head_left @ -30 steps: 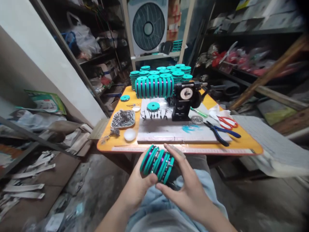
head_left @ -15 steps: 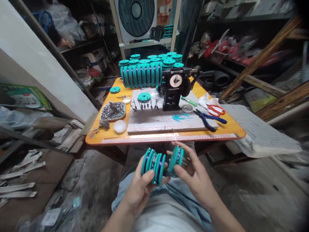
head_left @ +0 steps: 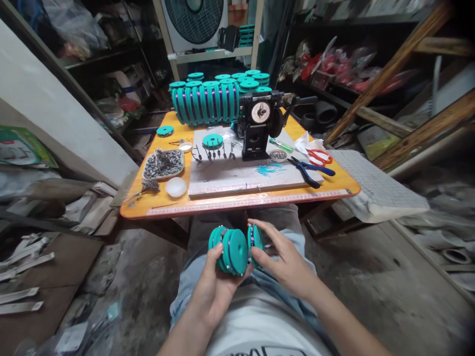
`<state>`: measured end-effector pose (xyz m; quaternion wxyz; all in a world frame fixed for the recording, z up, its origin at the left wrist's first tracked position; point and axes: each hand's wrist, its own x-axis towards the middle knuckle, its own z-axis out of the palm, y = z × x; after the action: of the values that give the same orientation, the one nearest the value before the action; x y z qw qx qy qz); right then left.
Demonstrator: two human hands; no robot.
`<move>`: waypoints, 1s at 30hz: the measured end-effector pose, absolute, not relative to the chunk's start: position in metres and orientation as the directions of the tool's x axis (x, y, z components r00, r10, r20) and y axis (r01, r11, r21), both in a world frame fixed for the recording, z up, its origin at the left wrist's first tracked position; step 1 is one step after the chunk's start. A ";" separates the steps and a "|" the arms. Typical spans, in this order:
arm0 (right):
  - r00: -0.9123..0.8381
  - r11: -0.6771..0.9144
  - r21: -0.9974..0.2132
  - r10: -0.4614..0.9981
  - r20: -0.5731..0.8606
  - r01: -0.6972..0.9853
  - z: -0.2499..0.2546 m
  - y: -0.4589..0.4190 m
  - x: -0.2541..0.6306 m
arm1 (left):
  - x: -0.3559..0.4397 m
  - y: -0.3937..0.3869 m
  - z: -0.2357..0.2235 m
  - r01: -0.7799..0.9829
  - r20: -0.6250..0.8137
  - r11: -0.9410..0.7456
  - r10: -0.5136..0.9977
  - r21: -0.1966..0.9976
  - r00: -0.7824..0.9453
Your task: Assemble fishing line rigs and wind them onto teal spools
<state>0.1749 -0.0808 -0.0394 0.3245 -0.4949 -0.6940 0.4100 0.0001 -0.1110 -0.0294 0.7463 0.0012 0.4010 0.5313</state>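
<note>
My left hand (head_left: 215, 291) is closed around a short stack of teal spools (head_left: 229, 250) wound with purple wire, held over my lap. My right hand (head_left: 284, 259) grips one separate teal spool (head_left: 255, 238) just to the right of that stack, fingers curled on it. Ahead stands an orange table (head_left: 241, 203) with a long row of the same spools (head_left: 206, 103) lying on their sides and more stacked upright behind. A black hand-crank winding machine (head_left: 260, 126) sits on a white board (head_left: 252, 175), with a single flat spool (head_left: 213, 141) to its left.
On the table are a tray of small metal parts (head_left: 163, 164), a white lid (head_left: 175, 187), blue pliers (head_left: 310, 172) and red scissors (head_left: 319, 156). Shelves with a fan (head_left: 193, 15) stand behind. Paper scraps litter the floor on the left; wooden beams lean at the right.
My right hand pulled one spool off the right end of the stack, then brought it back close beside it. The left hand turned the stack so a flat face shows. The view tilted downward.
</note>
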 end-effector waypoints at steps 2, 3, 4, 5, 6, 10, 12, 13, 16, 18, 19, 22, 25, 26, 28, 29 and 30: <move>-0.339 0.300 -0.813 0.931 0.135 0.499 -0.035 -0.079 0.179 | -0.004 -0.108 -0.026 -0.826 -0.616 0.455 0.768 0.334 0.175; -0.396 0.384 -0.768 0.899 0.185 0.512 -0.032 -0.078 0.181 | -0.006 -0.107 -0.026 -0.830 -0.614 0.474 0.759 0.294 0.216; -0.477 0.471 -0.726 0.850 0.222 0.501 -0.029 -0.076 0.182 | -0.008 -0.106 -0.027 -0.829 -0.608 0.495 0.751 0.259 0.259; -0.565 0.547 -0.689 0.790 0.238 0.475 -0.027 -0.074 0.183 | -0.009 -0.106 -0.028 -0.824 -0.599 0.518 0.742 0.228 0.301; -0.646 0.605 -0.660 0.727 0.231 0.445 -0.025 -0.072 0.184 | -0.010 -0.106 -0.030 -0.818 -0.594 0.540 0.731 0.200 0.337; -0.813 0.671 -0.635 0.571 0.112 0.383 -0.022 -0.064 0.183 | -0.011 -0.109 -0.038 -0.780 -0.584 0.613 0.681 0.125 0.442; -0.835 0.659 -0.658 0.544 0.083 0.364 -0.023 -0.060 0.183 | -0.011 -0.111 -0.041 -0.750 -0.571 0.651 0.662 0.117 0.486; -0.839 0.652 -0.668 0.538 0.076 0.358 -0.023 -0.059 0.182 | -0.011 -0.112 -0.042 -0.736 -0.563 0.667 0.656 0.120 0.502; -0.832 0.613 -0.705 0.551 0.057 0.357 -0.024 -0.057 0.179 | -0.011 -0.115 -0.044 -0.687 -0.560 0.714 0.629 0.139 0.540; -0.803 0.567 -0.735 0.594 0.053 0.372 -0.026 -0.058 0.178 | -0.012 -0.117 -0.044 -0.656 -0.561 0.740 0.608 0.145 0.562; -0.782 0.542 -0.749 0.621 0.053 0.380 -0.027 -0.058 0.177 | -0.013 -0.118 -0.044 -0.646 -0.560 0.749 0.602 0.147 0.570; -0.709 0.475 -0.785 0.702 0.065 0.399 -0.033 -0.060 0.178 | -0.013 -0.121 -0.042 -0.635 -0.552 0.755 0.604 0.165 0.575; -0.633 0.402 -0.808 0.772 0.047 0.430 -0.041 -0.063 0.183 | -0.012 -0.126 -0.043 -0.653 -0.577 0.714 0.654 0.255 0.489; -0.611 0.378 -0.817 0.791 0.040 0.436 -0.044 -0.065 0.185 | -0.011 -0.128 -0.045 -0.662 -0.585 0.676 0.692 0.323 0.422; -0.566 0.320 -0.851 0.824 0.034 0.415 -0.049 -0.069 0.188 | -0.009 -0.133 -0.050 -0.647 -0.567 0.572 0.784 0.504 0.252; -0.543 0.272 -0.885 0.839 0.026 0.378 -0.052 -0.071 0.189 | -0.009 -0.135 -0.053 -0.610 -0.533 0.511 0.830 0.606 0.165; -0.518 0.203 -0.925 0.856 0.008 0.321 -0.053 -0.074 0.188 | -0.008 -0.136 -0.055 -0.554 -0.481 0.446 0.872 0.703 0.092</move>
<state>0.1878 -0.0740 -0.0531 0.2766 -0.4058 -0.7245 0.4835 -0.0082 -0.1357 -0.0547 0.7179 0.1743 0.4555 0.4967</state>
